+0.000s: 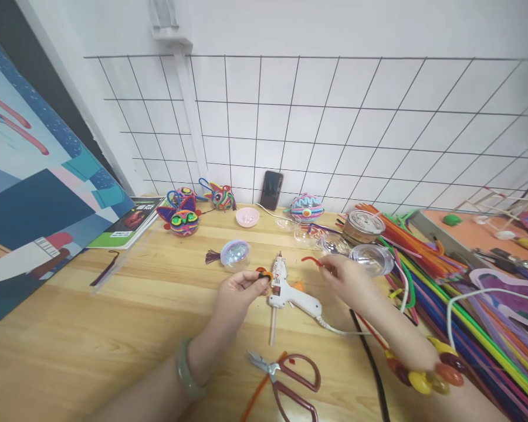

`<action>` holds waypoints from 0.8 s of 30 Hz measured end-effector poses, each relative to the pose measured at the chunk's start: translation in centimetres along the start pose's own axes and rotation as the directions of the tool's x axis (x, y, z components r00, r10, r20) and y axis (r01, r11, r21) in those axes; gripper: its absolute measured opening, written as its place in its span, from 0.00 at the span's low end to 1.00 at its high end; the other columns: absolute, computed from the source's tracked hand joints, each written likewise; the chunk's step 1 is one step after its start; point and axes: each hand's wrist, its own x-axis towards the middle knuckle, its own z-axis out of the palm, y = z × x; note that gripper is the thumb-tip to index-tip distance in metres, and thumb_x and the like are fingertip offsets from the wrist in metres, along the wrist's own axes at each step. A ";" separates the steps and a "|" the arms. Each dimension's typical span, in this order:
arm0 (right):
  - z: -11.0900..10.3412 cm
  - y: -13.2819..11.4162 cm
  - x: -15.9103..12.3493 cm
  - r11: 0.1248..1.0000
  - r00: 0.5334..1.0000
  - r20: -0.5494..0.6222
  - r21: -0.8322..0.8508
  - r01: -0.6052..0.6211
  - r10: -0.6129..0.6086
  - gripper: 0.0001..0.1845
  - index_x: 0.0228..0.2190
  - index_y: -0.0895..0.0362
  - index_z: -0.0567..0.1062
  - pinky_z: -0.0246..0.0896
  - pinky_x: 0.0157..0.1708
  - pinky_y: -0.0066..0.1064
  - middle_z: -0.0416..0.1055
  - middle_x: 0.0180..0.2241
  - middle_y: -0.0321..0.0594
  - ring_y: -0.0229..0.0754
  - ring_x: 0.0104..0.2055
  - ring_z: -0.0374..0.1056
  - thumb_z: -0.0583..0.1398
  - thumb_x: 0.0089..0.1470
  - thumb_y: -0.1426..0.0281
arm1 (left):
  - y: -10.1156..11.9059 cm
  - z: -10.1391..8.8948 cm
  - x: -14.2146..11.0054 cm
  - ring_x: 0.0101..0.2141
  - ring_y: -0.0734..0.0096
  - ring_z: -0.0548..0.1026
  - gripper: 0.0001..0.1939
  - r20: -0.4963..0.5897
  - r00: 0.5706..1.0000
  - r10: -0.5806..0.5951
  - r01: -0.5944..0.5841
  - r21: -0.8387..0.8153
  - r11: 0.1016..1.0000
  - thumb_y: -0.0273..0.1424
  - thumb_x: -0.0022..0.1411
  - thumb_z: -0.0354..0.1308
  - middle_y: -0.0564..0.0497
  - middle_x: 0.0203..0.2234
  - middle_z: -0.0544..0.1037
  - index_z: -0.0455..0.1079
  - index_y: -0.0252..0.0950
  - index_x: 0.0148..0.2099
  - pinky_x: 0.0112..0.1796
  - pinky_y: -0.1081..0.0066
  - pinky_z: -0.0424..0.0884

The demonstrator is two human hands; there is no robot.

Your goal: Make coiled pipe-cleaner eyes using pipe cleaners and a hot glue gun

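My left hand is closed, pinching a small black-and-orange coil that looks wound from pipe cleaner. In my right hand, the fingers grip a red pipe cleaner whose bent end sticks out to the left. Between the hands lies a white hot glue gun, nozzle away from me, with a glue stick protruding at its back. A small red-orange piece is partly hidden behind my left fingertips. Scissors with brown handles lie nearer me, beside an orange pipe cleaner.
Behind the hands are a clear half-ball with a tassel, a pink bowl, a phone and decorated balls. Bundled pipe cleaners and a round tin stand right. The glue gun's cord runs under my right arm.
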 end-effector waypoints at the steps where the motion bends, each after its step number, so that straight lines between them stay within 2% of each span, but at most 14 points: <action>1: -0.6 -0.7 -0.3 0.999 1.000 -0.013 0.037 0.028 -0.028 0.13 0.36 0.57 0.73 0.60 0.29 0.28 0.74 0.31 0.41 0.41 0.31 0.69 0.51 0.55 0.69 | 0.1 0.2 -0.1 0.23 0.76 0.74 0.10 0.016 1.000 -0.013 0.014 -0.016 1.000 0.29 0.41 0.67 0.53 0.20 0.77 0.70 0.32 0.27 0.30 0.75 0.70; 2: -1.2 -1.5 -0.7 0.993 0.997 -0.039 0.094 0.068 -0.065 0.14 0.40 0.56 0.72 0.61 0.31 0.28 0.73 0.32 0.40 0.41 0.33 0.68 0.50 0.56 0.68 | 0.2 0.3 -0.3 0.23 0.76 0.74 0.10 0.030 0.999 -0.030 0.031 -0.031 0.999 0.29 0.41 0.67 0.52 0.20 0.78 0.70 0.32 0.27 0.30 0.74 0.70; 4: -2.0 -3.0 -1.6 0.911 0.979 -0.121 0.361 0.199 -0.166 0.15 0.43 0.56 0.71 0.62 0.32 0.31 0.73 0.32 0.40 0.42 0.32 0.68 0.51 0.56 0.67 | 0.4 0.6 -0.6 0.24 0.73 0.75 0.11 0.044 0.997 -0.066 0.068 -0.053 0.996 0.29 0.40 0.67 0.51 0.20 0.78 0.70 0.32 0.27 0.31 0.73 0.71; 5: -2.3 -3.7 -2.1 0.868 0.971 -0.144 0.438 0.234 -0.189 0.16 0.45 0.55 0.70 0.63 0.33 0.31 0.73 0.33 0.40 0.41 0.33 0.68 0.51 0.56 0.68 | 0.5 0.7 -0.7 0.24 0.73 0.76 0.11 0.046 0.996 -0.083 0.085 -0.057 0.995 0.29 0.40 0.68 0.50 0.21 0.78 0.69 0.31 0.27 0.31 0.72 0.72; 8: -2.3 -5.3 -3.1 0.791 0.963 -0.161 0.549 0.268 -0.215 0.16 0.46 0.53 0.70 0.63 0.34 0.31 0.73 0.36 0.41 0.42 0.37 0.68 0.52 0.56 0.68 | 0.7 0.9 -1.1 0.26 0.71 0.76 0.12 0.057 0.992 -0.115 0.118 -0.053 0.992 0.29 0.40 0.68 0.49 0.21 0.79 0.69 0.31 0.27 0.32 0.71 0.72; 15: -1.2 -6.6 -3.7 0.725 0.966 -0.198 0.639 0.257 -0.168 0.10 0.36 0.56 0.74 0.62 0.34 0.28 0.73 0.33 0.40 0.40 0.35 0.68 0.54 0.56 0.69 | 0.7 1.3 -1.6 0.25 0.70 0.77 0.11 0.142 0.980 -0.142 0.148 -0.033 0.988 0.31 0.38 0.68 0.50 0.21 0.79 0.71 0.31 0.25 0.32 0.71 0.72; 19: -1.0 -7.1 -3.9 0.712 0.967 -0.228 0.661 0.238 -0.112 0.08 0.31 0.57 0.73 0.61 0.29 0.26 0.74 0.29 0.39 0.38 0.29 0.68 0.55 0.54 0.68 | 0.6 1.5 -1.9 0.24 0.70 0.76 0.12 0.168 0.973 -0.156 0.159 -0.005 0.987 0.31 0.37 0.68 0.49 0.21 0.79 0.72 0.31 0.25 0.31 0.71 0.72; 24: -0.4 -7.5 -4.1 0.714 0.980 -0.190 0.678 0.173 -0.057 0.09 0.30 0.58 0.73 0.59 0.23 0.25 0.72 0.24 0.38 0.36 0.23 0.64 0.55 0.54 0.67 | 0.7 1.6 -2.1 0.23 0.72 0.75 0.11 0.167 0.973 -0.162 0.160 0.024 0.987 0.30 0.38 0.68 0.50 0.19 0.78 0.71 0.31 0.25 0.29 0.73 0.71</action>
